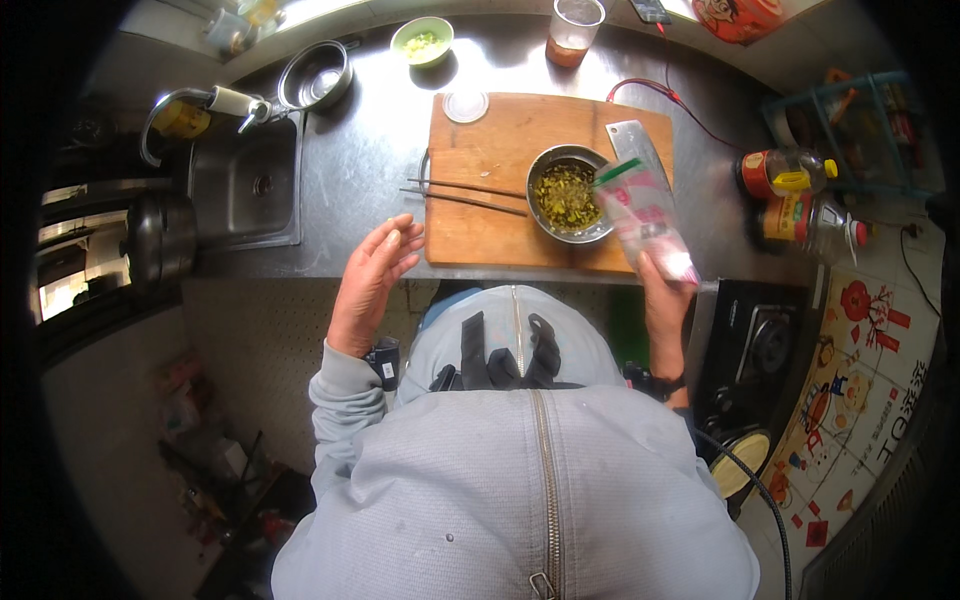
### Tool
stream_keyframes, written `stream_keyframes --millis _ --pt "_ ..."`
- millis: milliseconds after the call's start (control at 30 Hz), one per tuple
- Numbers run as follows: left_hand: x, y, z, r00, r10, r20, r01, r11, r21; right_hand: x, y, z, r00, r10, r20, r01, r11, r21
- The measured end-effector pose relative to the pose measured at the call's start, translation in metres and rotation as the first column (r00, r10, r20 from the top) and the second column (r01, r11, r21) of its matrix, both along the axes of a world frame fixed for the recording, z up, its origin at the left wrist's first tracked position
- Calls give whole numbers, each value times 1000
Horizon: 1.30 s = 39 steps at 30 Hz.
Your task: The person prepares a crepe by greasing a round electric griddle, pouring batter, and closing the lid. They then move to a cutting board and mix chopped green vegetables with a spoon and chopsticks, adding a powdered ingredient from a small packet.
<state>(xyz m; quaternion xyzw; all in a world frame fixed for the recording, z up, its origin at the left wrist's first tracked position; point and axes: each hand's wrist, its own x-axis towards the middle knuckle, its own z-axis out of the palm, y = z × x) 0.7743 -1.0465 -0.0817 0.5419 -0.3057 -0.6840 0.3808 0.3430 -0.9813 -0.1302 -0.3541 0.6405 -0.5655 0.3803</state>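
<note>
My right hand (665, 305) grips the lower end of a clear plastic packet (645, 220) with a green top edge and pink print. The packet's upper end leans over the right rim of a metal bowl (570, 237). Inside that bowl is a dark sauce with yellow-green bits (566, 195). Left of the bowl, a pair of chopsticks (465, 197) lies across the wooden cutting board (480, 245). My left hand (378, 270) is raised off the board's left edge, fingers apart, holding nothing. A cleaver (640, 150) lies partly under the packet.
A sink (290, 215) with a faucet (185, 95) is at the left. Along the back stand a pot (318, 80), a green bowl (422, 42) and a plastic cup (575, 30). Bottles (785, 173) stand at the right, above a stove (765, 340). A round lid (466, 106) sits on the board.
</note>
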Motion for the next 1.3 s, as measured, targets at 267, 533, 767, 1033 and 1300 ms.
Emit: stream_keyframes --millis 267,533,767,1033,1300 --pt "1 2 1 1000 16 20 -16 1000 2 -2 -3 -7 999 19 28 -19 1000 0" --pt "-2 2 4 1000 25 8 -25 1000 7 -3 -7 -7 999 18 34 -18 1000 12" --pt "0 1 5 1000 27 13 -27 1000 2 -1 -2 -10 999 -14 37 15 1000 -24" --pt "1 2 1 1000 21 15 -21 1000 -5 -3 -5 -22 999 29 -14 -29 1000 0" --pt "-1 2 4 1000 8 -4 -8 1000 -6 -4 -2 -13 999 2 54 -1 1000 -7"
